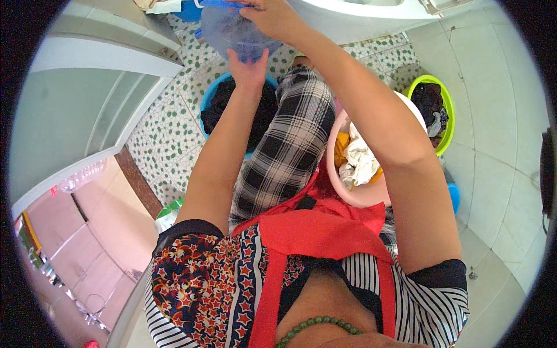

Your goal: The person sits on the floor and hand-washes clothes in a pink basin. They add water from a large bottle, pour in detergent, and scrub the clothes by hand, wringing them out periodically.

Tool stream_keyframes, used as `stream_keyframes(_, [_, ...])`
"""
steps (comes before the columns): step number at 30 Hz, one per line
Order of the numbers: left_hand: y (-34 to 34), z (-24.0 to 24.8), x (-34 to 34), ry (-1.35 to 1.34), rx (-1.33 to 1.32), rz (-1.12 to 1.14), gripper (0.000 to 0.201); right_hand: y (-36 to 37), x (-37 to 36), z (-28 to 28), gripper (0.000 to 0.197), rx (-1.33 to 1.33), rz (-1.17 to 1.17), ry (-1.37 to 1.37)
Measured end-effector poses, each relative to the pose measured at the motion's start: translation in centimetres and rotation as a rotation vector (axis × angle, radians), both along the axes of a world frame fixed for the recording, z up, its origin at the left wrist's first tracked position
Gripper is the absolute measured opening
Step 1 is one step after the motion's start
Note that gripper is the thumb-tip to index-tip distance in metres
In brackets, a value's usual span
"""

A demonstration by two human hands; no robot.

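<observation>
The left hand (248, 74) grasps the near side of a tub (229, 32), the right hand (271, 18) its rim (214, 3), near a basin (203, 110) of dark laundry (221, 104).

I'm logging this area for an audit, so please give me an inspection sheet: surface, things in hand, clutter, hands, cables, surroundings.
Surface: tiled floor with a green pebble-like pattern.
Things in hand: translucent blue container; contents unclear.
Clutter: blue basin and lime-green basin, both holding dark fabric; pink basin holding white cloth and orange cloth.
Hands: left hand holds the container's near side; right hand holds it by its blue edge.
Cables: none certain; whether the dark object at the right edge has a cord is unclear.
Surroundings: frosted-panel door at left; tiled wall at right.
</observation>
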State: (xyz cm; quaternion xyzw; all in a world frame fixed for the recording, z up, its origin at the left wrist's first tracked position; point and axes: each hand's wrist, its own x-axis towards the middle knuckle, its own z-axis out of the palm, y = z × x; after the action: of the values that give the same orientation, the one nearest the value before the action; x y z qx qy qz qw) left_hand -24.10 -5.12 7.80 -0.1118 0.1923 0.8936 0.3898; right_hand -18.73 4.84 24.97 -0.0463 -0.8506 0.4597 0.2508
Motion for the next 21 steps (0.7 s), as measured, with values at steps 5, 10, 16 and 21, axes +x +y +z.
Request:
stream_keyframes(5, [3.1,0.9,-1.4,0.274,0.169,-0.061,0.055,0.1,0.3,-4.5,0.032,0.346,-0.078,0.145])
stream_keyframes(10, [3.4,2.5,-3.3,0.409,-0.055,-0.149,0.054,2.0,2.7,-6.6,0.04,0.231,-0.086,0.018])
stream_keyframes(16, [3.0,1.1,-4.0,0.223,-0.368,-0.191,0.064,7.1,10.1,-8.5,0.034,-0.098,-0.072,-0.263])
stream_keyframes(21, [1.2,-0.1,-2.6,0.15,-0.422,-0.113,0.048,7.4,13.7,-9.7,0.031,-0.452,-0.093,-0.382])
